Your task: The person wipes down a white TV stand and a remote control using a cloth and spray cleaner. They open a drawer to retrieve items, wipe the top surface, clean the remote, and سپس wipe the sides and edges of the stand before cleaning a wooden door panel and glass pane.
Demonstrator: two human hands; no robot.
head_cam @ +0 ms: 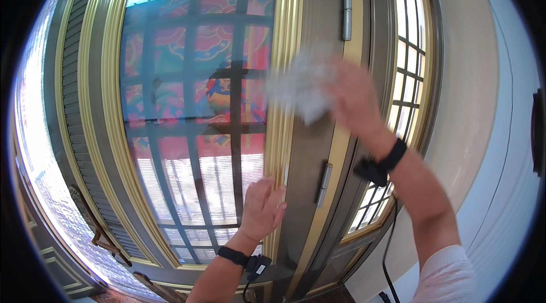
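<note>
A brown metal door with gold moulding stands before me, with a barred glass pane set in it. My right hand, blurred by motion, grips a whitish cloth in front of the pane's gold moulding and the brown door stile. Lower down, my left hand lies with its fingers spread at the edge of the glass and the gold moulding, with nothing seen in it. Colourful painted patterns show in the glass; I cannot tell whether they are reflected or behind it.
Two metal hinges, an upper one and a lower one, sit along the door's right side. Beyond them is a barred window. A door handle projects at lower left. Black wrist straps carry small devices, and a cable hangs from the right one.
</note>
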